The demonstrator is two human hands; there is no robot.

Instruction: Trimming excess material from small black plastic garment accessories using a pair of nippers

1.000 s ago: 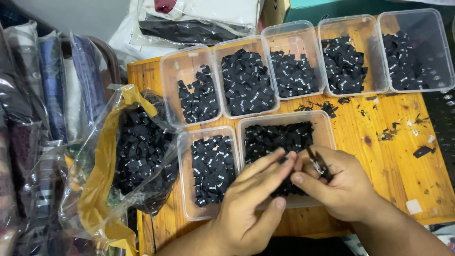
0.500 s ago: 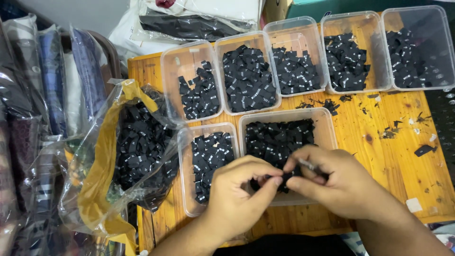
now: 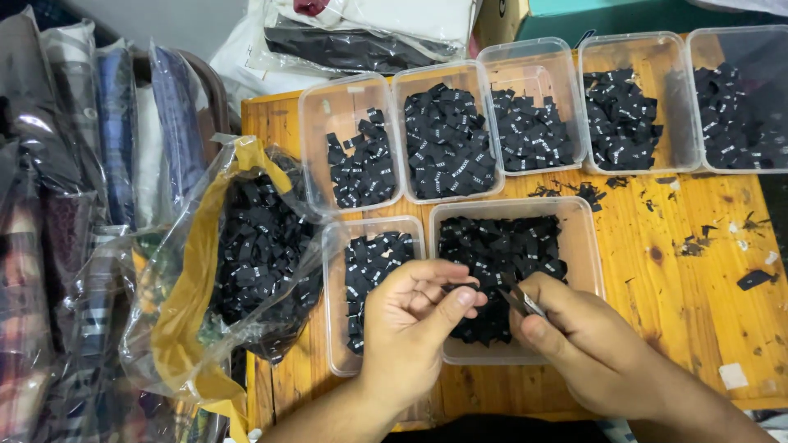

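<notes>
A small black label (image 3: pixel 460 289) sits pinched between the thumb and fingers of the left hand (image 3: pixel 410 324), held just above the near clear tub (image 3: pixel 584 246), which lies at about six o'clock on the wooden worktop (image 3: pixel 698 287) and is heaped with more black labels. At three o'clock from that label the right hand (image 3: pixel 574 336) is closed around small metal snips (image 3: pixel 521 299), whose tip points at the label. Half a second ago the two hands were pressed together over the tub; now they have drawn slightly apart, and the left thumb stands out straighter. Just at nine o'clock of the near tub stands a narrower tub (image 3: pixel 336 328), partly filled with labels. Toward twelve o'clock runs a row of five clear tubs (image 3: pixel 525 57), each holding black labels. At nine o'clock on the worktop slumps an open plastic bag (image 3: pixel 197 271) with yellow tape, full of the same labels. Loose black scraps (image 3: pixel 751 279) dot the bare wood at three o'clock.
</notes>
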